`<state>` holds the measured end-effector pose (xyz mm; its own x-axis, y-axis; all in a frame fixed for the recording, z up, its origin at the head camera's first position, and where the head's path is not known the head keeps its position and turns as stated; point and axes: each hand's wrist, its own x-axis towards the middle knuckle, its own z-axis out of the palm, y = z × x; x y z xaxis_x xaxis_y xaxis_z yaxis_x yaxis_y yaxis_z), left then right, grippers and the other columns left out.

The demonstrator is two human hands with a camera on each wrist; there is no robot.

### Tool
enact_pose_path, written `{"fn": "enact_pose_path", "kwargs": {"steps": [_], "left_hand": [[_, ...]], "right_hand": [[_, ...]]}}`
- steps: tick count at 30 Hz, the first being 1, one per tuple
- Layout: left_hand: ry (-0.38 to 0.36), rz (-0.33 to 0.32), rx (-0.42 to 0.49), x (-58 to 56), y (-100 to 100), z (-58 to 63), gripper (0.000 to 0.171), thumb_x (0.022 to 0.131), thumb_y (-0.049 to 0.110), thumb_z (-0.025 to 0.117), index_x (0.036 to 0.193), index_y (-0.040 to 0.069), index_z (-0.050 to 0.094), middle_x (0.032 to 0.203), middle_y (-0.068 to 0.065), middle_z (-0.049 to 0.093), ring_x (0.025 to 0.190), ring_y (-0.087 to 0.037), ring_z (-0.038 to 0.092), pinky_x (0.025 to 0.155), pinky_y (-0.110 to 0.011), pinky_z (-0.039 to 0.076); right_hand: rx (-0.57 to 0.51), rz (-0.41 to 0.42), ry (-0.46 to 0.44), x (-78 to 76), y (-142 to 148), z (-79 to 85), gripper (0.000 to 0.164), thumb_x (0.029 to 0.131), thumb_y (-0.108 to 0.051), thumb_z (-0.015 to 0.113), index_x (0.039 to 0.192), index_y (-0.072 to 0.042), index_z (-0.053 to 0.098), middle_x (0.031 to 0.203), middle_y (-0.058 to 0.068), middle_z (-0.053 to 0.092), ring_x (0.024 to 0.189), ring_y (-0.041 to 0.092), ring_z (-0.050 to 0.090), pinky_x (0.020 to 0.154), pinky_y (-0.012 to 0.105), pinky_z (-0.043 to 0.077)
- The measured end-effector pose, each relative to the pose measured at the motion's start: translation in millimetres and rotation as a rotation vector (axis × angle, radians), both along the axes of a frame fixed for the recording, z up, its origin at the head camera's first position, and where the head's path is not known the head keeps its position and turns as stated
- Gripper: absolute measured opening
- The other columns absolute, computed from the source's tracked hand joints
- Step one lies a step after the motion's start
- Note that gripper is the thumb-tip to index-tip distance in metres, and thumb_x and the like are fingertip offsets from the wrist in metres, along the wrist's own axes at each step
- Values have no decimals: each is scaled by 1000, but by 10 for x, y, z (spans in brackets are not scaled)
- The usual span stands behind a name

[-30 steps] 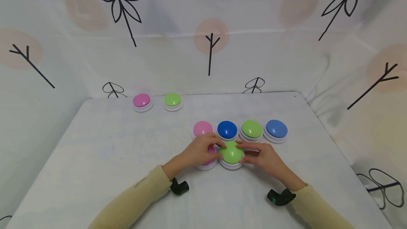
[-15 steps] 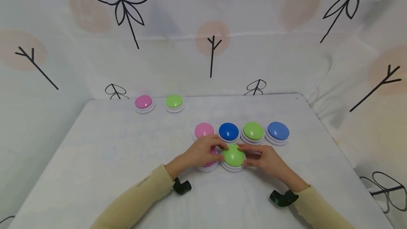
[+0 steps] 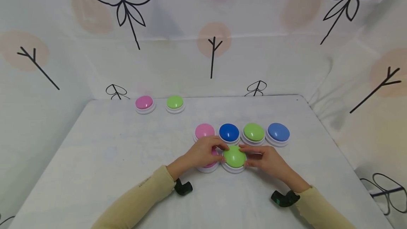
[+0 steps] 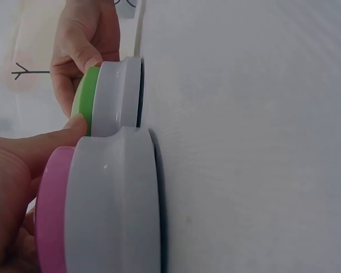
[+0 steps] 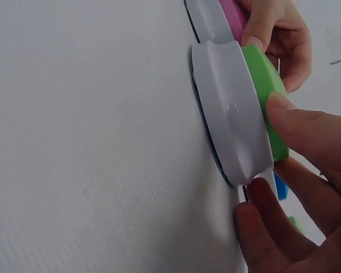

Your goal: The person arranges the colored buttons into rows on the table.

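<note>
The green button (image 3: pixel 234 156) sits on the desk (image 3: pixel 79 151) between my left hand (image 3: pixel 201 151) and my right hand (image 3: pixel 268 160), close to both alike; being round, it has no long axis. My left hand pinches its left side and my right hand grips its right. It lies just right of the near pink button (image 4: pixel 96 210), on the near side of the dark blue button (image 3: pixel 229 132). I count eight buttons (image 3: pixel 253 132): three pink, three green, two blue.

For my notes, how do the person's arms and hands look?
The left hand and right hand are gloveless. The khaki left sleeve bears small dark lettering; the right sleeve is also khaki. Both wrist devices are black, the right marked green.
</note>
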<state>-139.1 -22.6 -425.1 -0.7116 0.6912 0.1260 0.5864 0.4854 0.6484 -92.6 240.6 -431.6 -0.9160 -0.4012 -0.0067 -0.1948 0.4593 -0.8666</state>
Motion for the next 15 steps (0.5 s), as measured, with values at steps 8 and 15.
{"fn": "enact_pose_path", "kwargs": {"steps": [8, 15], "left_hand": [[-34, -6, 41, 8, 0, -15, 33, 78, 30, 76, 109, 24, 66, 105, 16, 62, 100, 2, 55, 87, -16, 46], [-64, -2, 73, 12, 6, 1, 31, 77, 27, 77, 107, 22, 66, 102, 15, 63, 97, 2, 56, 84, -16, 47]], "right_hand": [[7, 10, 5, -15, 29, -16, 39, 76, -26, 78, 113, -25, 68, 128, -3, 58, 118, 17, 54, 93, 33, 46], [14, 3, -7, -21, 30, 4, 37, 77, -24, 77, 113, -25, 68, 128, -3, 58, 117, 17, 54, 92, 31, 47]]}}
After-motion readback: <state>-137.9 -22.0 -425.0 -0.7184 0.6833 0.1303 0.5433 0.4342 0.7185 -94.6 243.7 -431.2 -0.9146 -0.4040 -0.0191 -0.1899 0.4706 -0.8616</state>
